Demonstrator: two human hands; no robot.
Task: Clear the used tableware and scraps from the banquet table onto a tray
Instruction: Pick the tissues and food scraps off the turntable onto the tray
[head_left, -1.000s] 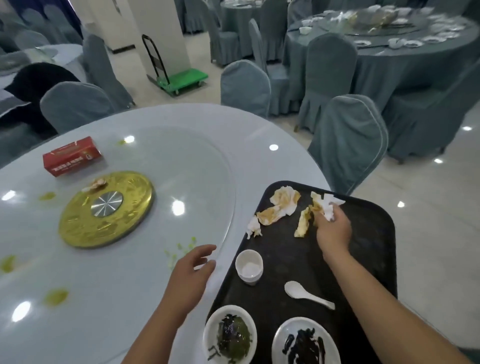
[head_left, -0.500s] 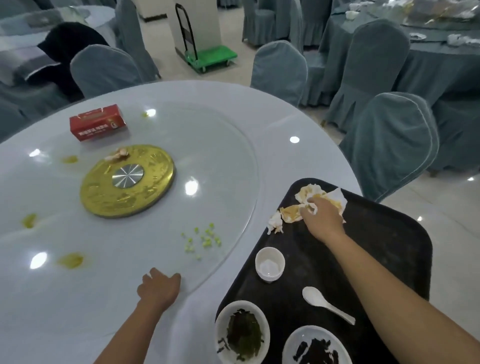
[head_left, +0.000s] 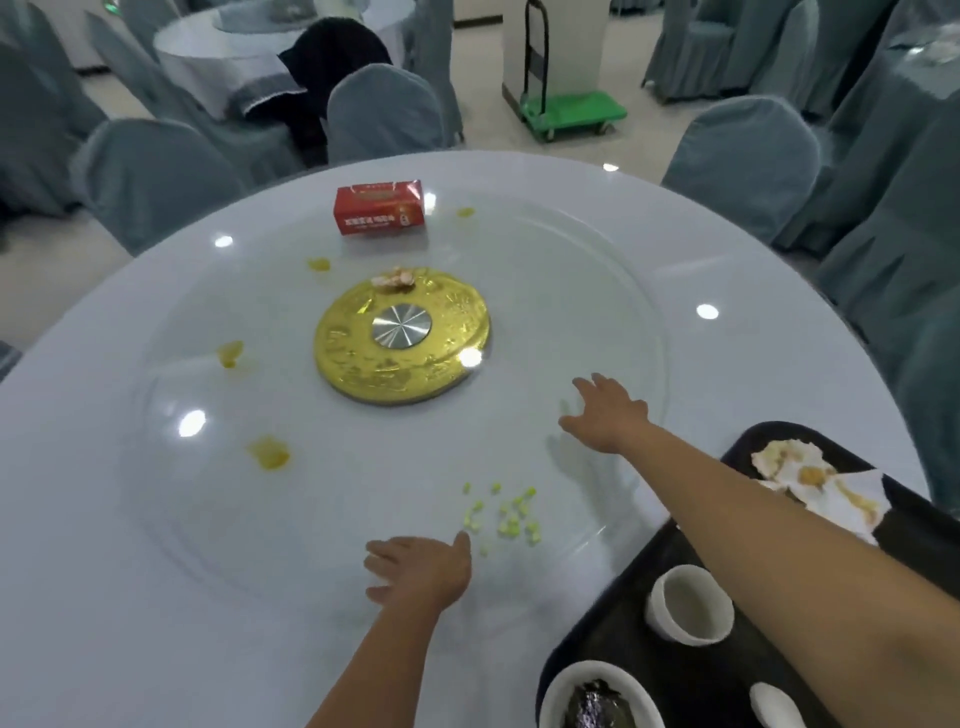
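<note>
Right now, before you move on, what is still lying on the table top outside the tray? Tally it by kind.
Red box: 1
Yellow sauce smears: 4
Pinkish scrap on the gold hub: 1
Patch of scattered green bits: 1
Total: 7

The light is bright and even and comes from above. Round white glare spots lie on the glossy table (head_left: 104, 597) to the left and right of the gold disc (head_left: 402, 335), and one sits on its right rim. Shadows are faint. Far from the disc, the edges bend and look soft.
</note>
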